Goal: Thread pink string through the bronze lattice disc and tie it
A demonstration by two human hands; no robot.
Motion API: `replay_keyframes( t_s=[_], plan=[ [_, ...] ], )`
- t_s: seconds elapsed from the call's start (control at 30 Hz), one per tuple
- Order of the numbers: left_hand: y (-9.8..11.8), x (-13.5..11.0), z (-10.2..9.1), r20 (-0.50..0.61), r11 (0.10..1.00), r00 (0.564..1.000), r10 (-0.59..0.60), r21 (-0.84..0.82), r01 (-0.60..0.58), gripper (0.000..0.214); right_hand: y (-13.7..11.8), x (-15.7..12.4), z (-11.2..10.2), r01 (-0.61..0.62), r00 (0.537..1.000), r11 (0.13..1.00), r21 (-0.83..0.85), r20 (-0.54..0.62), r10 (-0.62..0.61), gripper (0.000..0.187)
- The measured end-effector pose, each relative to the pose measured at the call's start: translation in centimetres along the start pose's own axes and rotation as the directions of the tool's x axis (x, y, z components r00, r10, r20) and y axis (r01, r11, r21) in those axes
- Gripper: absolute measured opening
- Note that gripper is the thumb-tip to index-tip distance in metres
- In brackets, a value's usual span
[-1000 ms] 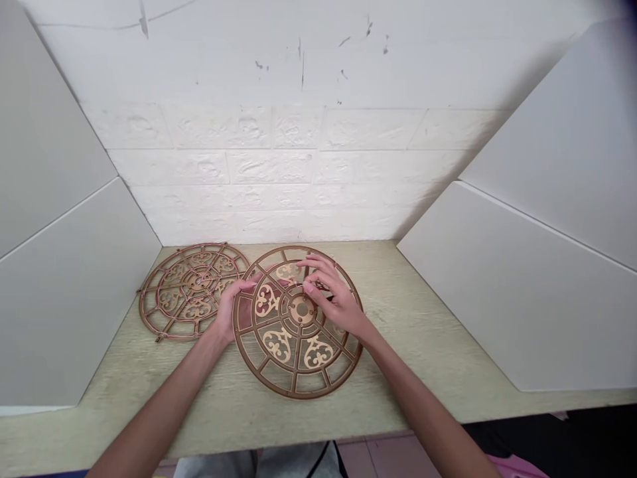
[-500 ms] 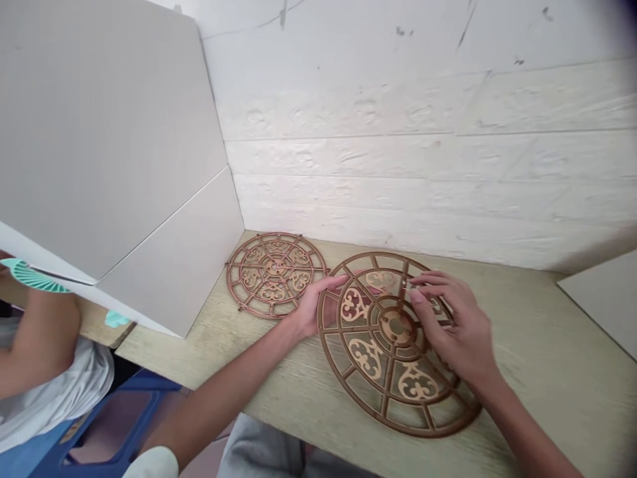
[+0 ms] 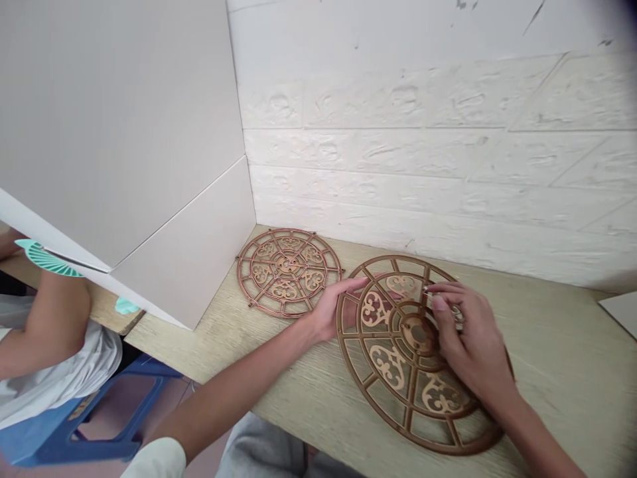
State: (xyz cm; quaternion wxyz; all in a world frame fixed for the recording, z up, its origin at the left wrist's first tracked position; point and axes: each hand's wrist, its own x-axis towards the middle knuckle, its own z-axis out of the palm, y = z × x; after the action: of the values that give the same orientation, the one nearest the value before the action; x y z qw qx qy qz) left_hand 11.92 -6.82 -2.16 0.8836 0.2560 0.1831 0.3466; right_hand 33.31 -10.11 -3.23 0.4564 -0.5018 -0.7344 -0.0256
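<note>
At the far left, a co-worker's arm (image 3: pixel 44 325) and white shirt (image 3: pixel 64 378) sit above a blue plastic stool (image 3: pixel 107 415), with a ribbed teal fan shape (image 3: pixel 47 259) just past the edge of a smooth gray panel (image 3: pixel 119 133). (A small teal scrap (image 3: pixel 126 306) peeks out under the panel's lower edge.) Behind everything runs a white wall (image 3: pixel 423 146) with a molded brick texture, scuffed near the top.

The pale, wood-grained tabletop (image 3: pixel 557 378) carries two round openwork discs of copper-brown fretwork, each with spokes, a central hub and scrolled heart shapes. The smaller disc (image 3: pixel 288 272) lies flat in the back left corner, just beside the panel and untouched.

The larger disc (image 3: pixel 378 405) lies to its right, near the tabletop's front edge. The left hand (image 3: pixel 333 310) rests on its left rim, fingers extended and loosely together, not clamping. The right hand (image 3: pixel 472 335) covers the disc's right side, its thumb and forefinger pressed together in a pinch on a thin, glinting sliver (image 3: pixel 428 292) beside a spoke, too small to identify.
</note>
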Motion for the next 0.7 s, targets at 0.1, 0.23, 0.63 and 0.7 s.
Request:
replay_keyframes(
  t_s=[0.1, 0.23, 0.63, 0.7],
  plan=[
    [0.0, 0.03, 0.0, 0.009, 1.0, 1.0, 0.004, 0.014, -0.004, 0.051, 0.01, 0.01, 0.0, 0.01, 1.0, 1.0, -0.017, -0.001, -0.01, 0.013],
    [0.02, 0.03, -0.03, -0.002, 1.0, 1.0, 0.004, 0.009, -0.004, 0.051, 0.02, 0.01, -0.08, 0.028, 1.0, 0.999, -0.025, -0.011, -0.028, 0.013],
    [0.23, 0.01, -0.04, -0.023, 0.999, 1.0, 0.006, -0.045, -0.007, 0.044, 0.06, -0.09, -0.04, 0.064, 0.996, 0.996, -0.056, -0.062, -0.067, 0.01],
    [0.24, 0.06, -0.23, -0.024, 0.998, 0.999, 0.025, -0.055, -0.026, 0.045, 0.03, -0.01, 0.06, 0.083, 0.993, 0.995, -0.06, -0.074, -0.088, 0.009]
  ],
)
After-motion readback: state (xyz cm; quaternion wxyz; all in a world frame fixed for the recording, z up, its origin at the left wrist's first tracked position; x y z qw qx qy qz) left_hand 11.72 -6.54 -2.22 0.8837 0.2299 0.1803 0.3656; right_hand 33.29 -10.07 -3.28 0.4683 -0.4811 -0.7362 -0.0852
